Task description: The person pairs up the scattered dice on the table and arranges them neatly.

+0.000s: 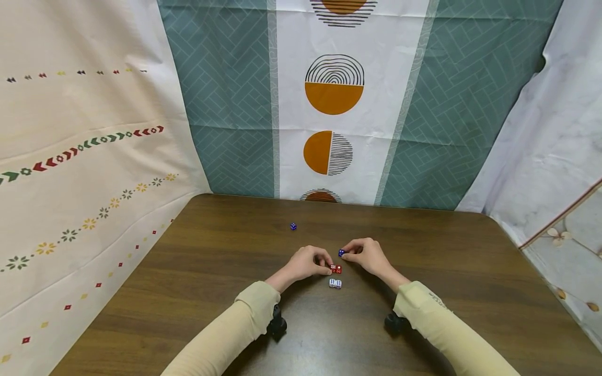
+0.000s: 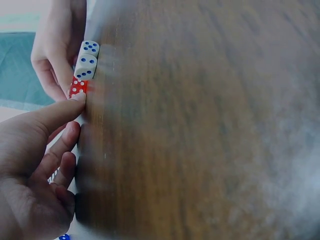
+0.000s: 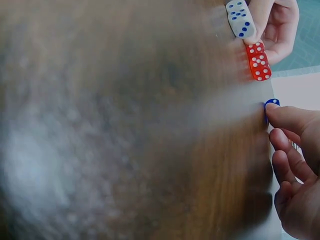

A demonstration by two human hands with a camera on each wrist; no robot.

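Observation:
Two red dice [image 1: 336, 269] sit side by side on the table. My left hand [image 1: 308, 262] pinches the left one between thumb and forefinger; in the left wrist view the thumb covers part of that red die [image 2: 77, 87]. Just beyond the red pair, my right hand [image 1: 370, 256] pinches a blue die [image 1: 341, 253], mostly hidden behind the thumb in the right wrist view. Nearer to me, two white dice [image 1: 335, 283] with blue pips stand next to each other. Another blue die [image 1: 293, 226] lies farther back, left of both hands.
The brown wooden table [image 1: 226, 245] reaches back to a green and white patterned curtain [image 1: 230, 104]. Cream cloth [image 1: 94, 156] hangs at the left and white cloth [image 1: 541, 156] at the right. A dark wrist device [image 1: 277, 322] shows under the left sleeve.

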